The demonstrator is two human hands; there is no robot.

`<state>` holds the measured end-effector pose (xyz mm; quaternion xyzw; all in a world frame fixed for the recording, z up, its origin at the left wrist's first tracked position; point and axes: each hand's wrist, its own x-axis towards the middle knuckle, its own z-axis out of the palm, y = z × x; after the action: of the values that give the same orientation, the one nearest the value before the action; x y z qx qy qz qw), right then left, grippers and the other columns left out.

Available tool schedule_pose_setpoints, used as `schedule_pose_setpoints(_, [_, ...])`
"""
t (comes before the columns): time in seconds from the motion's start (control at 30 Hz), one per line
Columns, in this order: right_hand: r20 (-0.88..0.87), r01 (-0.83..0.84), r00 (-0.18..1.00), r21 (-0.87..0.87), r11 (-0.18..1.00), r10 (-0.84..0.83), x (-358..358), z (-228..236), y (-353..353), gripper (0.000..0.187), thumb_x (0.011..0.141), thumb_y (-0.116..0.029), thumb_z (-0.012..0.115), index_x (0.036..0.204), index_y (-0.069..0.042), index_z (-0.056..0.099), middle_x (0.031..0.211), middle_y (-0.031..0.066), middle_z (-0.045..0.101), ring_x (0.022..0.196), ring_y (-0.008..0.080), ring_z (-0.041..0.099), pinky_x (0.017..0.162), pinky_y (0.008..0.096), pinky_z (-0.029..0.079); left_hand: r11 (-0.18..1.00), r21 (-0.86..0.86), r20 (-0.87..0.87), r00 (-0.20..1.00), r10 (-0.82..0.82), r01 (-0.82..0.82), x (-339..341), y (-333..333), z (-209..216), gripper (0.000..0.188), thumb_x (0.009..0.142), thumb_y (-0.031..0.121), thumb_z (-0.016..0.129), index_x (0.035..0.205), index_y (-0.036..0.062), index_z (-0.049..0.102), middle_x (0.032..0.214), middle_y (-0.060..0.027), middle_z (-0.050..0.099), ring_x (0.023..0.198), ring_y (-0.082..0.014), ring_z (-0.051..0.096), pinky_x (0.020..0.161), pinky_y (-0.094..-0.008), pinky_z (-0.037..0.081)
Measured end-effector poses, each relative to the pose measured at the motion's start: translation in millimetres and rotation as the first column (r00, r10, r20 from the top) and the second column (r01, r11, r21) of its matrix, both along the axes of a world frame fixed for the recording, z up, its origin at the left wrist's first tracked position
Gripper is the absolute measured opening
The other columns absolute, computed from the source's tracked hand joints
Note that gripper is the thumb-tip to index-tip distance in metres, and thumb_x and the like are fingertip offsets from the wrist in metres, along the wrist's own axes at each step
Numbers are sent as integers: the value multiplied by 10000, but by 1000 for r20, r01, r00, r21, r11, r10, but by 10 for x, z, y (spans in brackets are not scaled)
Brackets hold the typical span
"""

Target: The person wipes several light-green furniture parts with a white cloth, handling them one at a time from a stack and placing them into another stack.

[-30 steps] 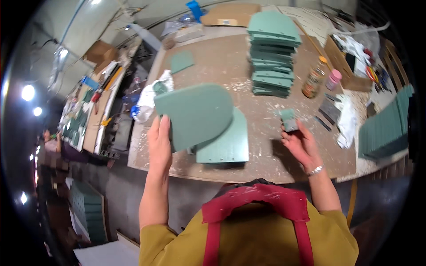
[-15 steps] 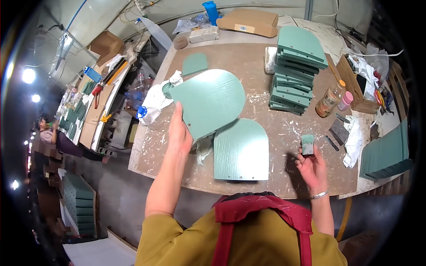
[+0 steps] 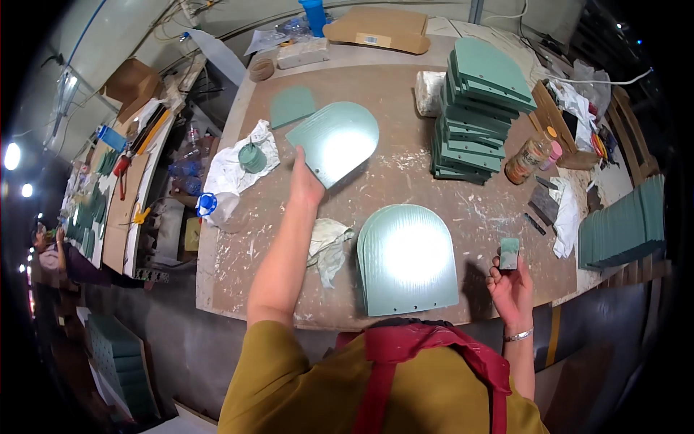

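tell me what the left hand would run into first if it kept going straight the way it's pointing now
The left hand holds a green arch-shaped panel and points up and slightly right across the brown worktable. The table past the panel looks bare; the flat brown cardboard box at the far edge seems first, though depth is unclear.

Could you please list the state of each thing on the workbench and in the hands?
Left hand: shut on the green arched panel, lifted and tilted above the bench.
Right hand: shut on a small green block, held upright.
Second arched panel: lying flat at the near edge.
Stack of green panels: piled unevenly.
Rag: crumpled.
Jar: upright, lid on.
Workbench: spattered with white.
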<state>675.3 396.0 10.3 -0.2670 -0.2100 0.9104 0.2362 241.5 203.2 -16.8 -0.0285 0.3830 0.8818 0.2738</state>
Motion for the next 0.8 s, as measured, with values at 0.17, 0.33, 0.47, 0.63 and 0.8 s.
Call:
schedule_pose_setpoints(0.17, [50,17,999,48,999,-19,87,16,-112,335,1030,-334,526,1226,-64,555,1036,132,647,861,218,647,736,352,557,987,147,44,997,-67,60,-247,86,-318,577,1068,451,364,1460,29,399,1495,-122,468,1370,-317,443,1169,-479,317])
schedule_pose_setpoints(0.33, [56,51,997,40,998,-54,91,50,-228,354,1022,-336,537,1231,-51,551,1033,133,650,871,227,655,739,356,562,978,202,130,989,-75,48,-320,165,-494,578,1074,441,333,1480,31,367,1524,-138,429,1408,-329,394,1188,-494,280])
schedule_pose_setpoints(0.47, [101,31,994,66,997,-37,2,103,-347,366,1017,-339,545,1235,-44,546,1035,130,646,872,231,650,742,355,563,970,241,153,987,-53,15,-452,210,-724,603,1077,460,290,1503,35,329,1547,-134,395,1427,-330,360,1197,-482,269])
schedule_pose_setpoints(0.63, [89,27,995,84,996,-34,-6,94,-455,387,1017,-345,542,1257,-42,533,1053,127,637,891,225,646,757,356,563,967,247,211,977,7,-60,-603,275,-864,631,1069,492,292,1506,38,329,1569,-127,358,1445,-324,326,1204,-481,252])
schedule_pose_setpoints(0.8, [20,81,997,-49,995,-80,115,6,-537,382,1000,-326,578,1253,-42,540,1095,136,635,935,257,644,793,381,558,1000,-13,294,956,-12,16,-480,351,-726,675,1047,524,352,1526,50,311,1590,-124,320,1444,-330,316,1217,-522,179])
